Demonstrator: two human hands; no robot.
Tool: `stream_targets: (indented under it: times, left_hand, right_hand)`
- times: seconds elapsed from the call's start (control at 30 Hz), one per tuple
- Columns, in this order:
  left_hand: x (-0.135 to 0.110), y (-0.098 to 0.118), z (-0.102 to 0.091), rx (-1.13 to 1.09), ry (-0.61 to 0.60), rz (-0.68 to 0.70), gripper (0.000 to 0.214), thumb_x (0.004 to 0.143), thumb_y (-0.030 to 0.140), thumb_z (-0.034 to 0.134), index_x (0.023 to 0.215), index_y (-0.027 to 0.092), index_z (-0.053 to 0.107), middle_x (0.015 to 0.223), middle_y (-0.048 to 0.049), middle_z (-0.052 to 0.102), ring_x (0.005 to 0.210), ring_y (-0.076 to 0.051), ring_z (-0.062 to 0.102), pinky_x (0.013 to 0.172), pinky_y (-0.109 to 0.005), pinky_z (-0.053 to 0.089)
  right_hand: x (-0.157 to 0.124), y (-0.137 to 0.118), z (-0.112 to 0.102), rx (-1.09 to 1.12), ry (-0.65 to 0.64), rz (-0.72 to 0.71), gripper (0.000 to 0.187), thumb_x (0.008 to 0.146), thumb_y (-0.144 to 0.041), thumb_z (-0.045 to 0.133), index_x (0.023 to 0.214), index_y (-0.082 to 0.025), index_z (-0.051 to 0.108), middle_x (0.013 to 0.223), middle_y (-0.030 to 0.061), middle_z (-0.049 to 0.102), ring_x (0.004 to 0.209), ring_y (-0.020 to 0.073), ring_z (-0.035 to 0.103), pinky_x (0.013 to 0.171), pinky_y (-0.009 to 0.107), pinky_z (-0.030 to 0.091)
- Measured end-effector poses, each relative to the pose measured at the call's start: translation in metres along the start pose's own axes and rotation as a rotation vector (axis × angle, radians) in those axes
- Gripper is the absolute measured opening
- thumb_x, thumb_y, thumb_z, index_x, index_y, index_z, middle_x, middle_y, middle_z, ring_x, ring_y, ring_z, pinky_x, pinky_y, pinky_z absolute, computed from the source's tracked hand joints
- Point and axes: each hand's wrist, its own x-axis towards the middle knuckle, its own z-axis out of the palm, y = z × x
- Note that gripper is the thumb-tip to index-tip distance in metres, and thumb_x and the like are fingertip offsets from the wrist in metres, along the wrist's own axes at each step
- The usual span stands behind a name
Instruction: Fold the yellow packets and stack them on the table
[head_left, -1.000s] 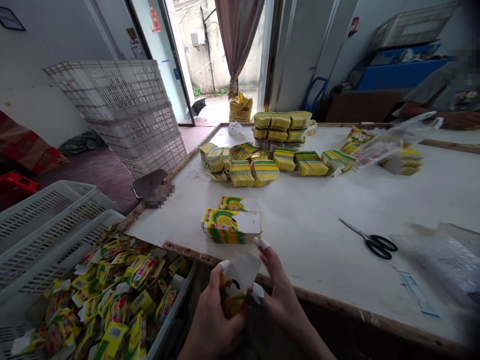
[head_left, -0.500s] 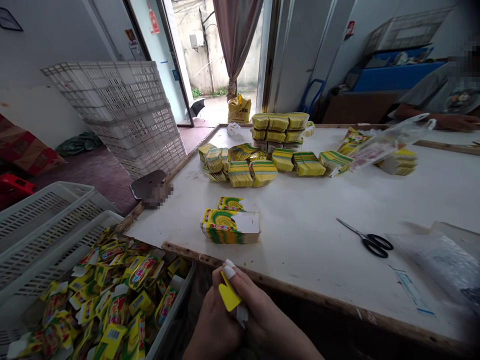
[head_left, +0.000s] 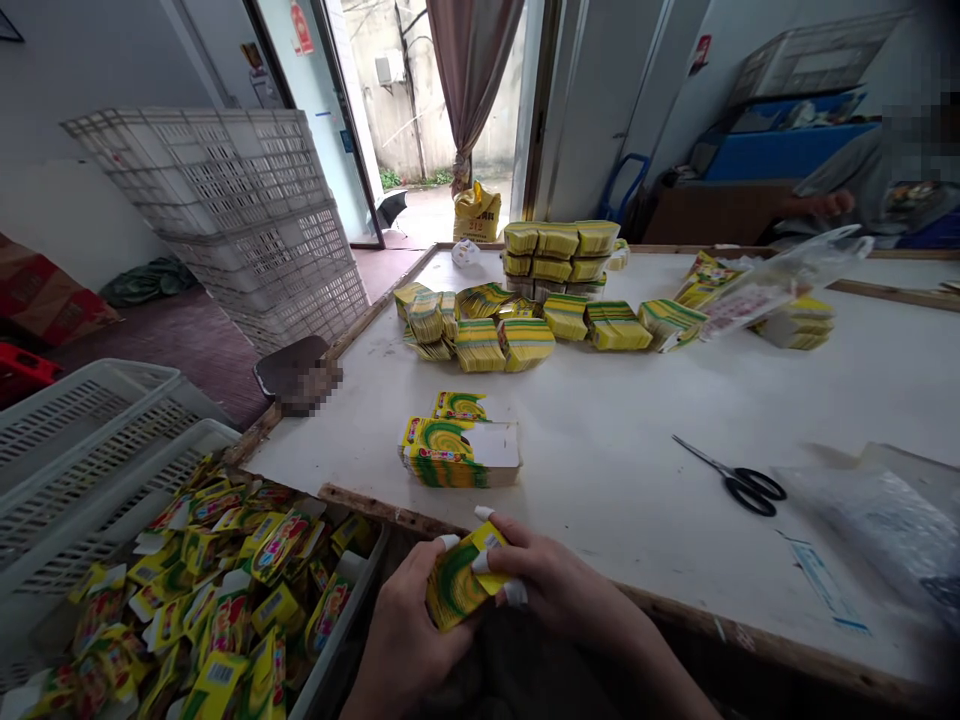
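Observation:
Both my hands hold one small yellow and green carton (head_left: pixel 459 580) just below the table's near edge. My left hand (head_left: pixel 401 640) grips it from the left with closed fingers. My right hand (head_left: pixel 551 590) pinches its right end, with white tape on the fingertips. A stack of flat cartons (head_left: pixel 459 453) lies on the white table (head_left: pixel 637 440) just beyond my hands. To my left, a white crate (head_left: pixel 225 600) holds several folded cartons.
Bundles of flat cartons (head_left: pixel 525 335) lie at the table's far side. Black scissors (head_left: pixel 739 482) and a clear plastic bag (head_left: pixel 885 525) lie on the right. Empty white crates (head_left: pixel 240 220) are stacked at the left. Another person (head_left: pixel 847 190) sits at the far right.
A second ago I held a carton with its white flap open. Now its flaps are folded in and it lies sideways in both hands, its green and yellow face up.

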Motion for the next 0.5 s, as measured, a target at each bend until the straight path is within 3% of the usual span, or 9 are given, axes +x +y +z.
stream_targets:
  times: [0.1, 0.2, 0.27, 0.37, 0.43, 0.5]
  left_hand:
    - [0.001, 0.004, -0.001, -0.016, -0.032, 0.031, 0.044, 0.069, 0.026, 0.074, 0.112, 0.024, 0.062, 0.100, -0.0058, 0.069, 0.090, -0.025, 0.066, 0.077, -0.032, 0.053]
    - [0.000, 0.007, 0.003, -0.033, 0.074, 0.038, 0.045, 0.066, 0.023, 0.075, 0.110, 0.023, 0.064, 0.098, -0.0060, 0.070, 0.090, -0.027, 0.066, 0.077, -0.033, 0.052]
    - [0.000, 0.008, 0.005, -0.137, 0.212, -0.005, 0.048, 0.062, 0.024, 0.078, 0.108, 0.023, 0.065, 0.097, -0.0057, 0.070, 0.090, -0.027, 0.066, 0.078, -0.033, 0.052]
    - [0.001, 0.003, 0.003, -0.509, 0.547, -0.049, 0.054, 0.060, 0.039, 0.081, 0.109, 0.024, 0.063, 0.102, -0.0050, 0.070, 0.084, -0.023, 0.066, 0.070, -0.030, 0.053]
    - [0.004, -0.004, -0.001, -0.837, 0.774, -0.043, 0.060, 0.063, 0.060, 0.074, 0.110, 0.024, 0.062, 0.111, -0.0059, 0.067, 0.087, -0.023, 0.065, 0.069, -0.030, 0.054]
    - [0.006, -0.011, -0.004, -1.106, 0.872, -0.101, 0.063, 0.068, 0.074, 0.061, 0.105, 0.023, 0.061, 0.115, -0.0066, 0.065, 0.093, -0.023, 0.064, 0.074, -0.032, 0.054]
  right_hand:
    - [0.000, -0.003, -0.006, 0.030, 0.002, 0.011, 0.021, 0.079, -0.016, 0.067, 0.098, -0.021, 0.071, 0.125, 0.0123, 0.061, 0.118, 0.0268, 0.059, 0.091, 0.034, 0.051]
    - [0.003, -0.003, 0.006, 0.107, 0.144, 0.071, 0.022, 0.071, -0.014, 0.071, 0.093, -0.018, 0.069, 0.133, 0.0153, 0.055, 0.123, 0.0307, 0.054, 0.093, 0.038, 0.050]
    - [0.007, -0.003, 0.017, 0.231, 0.215, 0.044, 0.039, 0.074, -0.017, 0.070, 0.113, -0.018, 0.062, 0.140, 0.0170, 0.048, 0.131, 0.0312, 0.047, 0.098, 0.041, 0.047]
    - [0.021, 0.000, 0.025, 0.409, 0.286, -0.070, 0.079, 0.080, -0.025, 0.067, 0.146, -0.024, 0.024, 0.149, 0.0169, 0.037, 0.129, 0.0263, 0.050, 0.099, 0.041, 0.047]
    - [0.037, 0.003, 0.021, 0.273, 0.396, -0.059, 0.079, 0.083, -0.024, 0.063, 0.147, -0.025, 0.016, 0.145, 0.0159, 0.042, 0.120, 0.0228, 0.057, 0.094, 0.038, 0.051]
    - [0.056, 0.008, 0.013, -0.005, 0.509, 0.021, 0.062, 0.085, -0.019, 0.058, 0.141, -0.022, 0.030, 0.134, 0.0146, 0.052, 0.116, 0.0231, 0.057, 0.094, 0.039, 0.050]
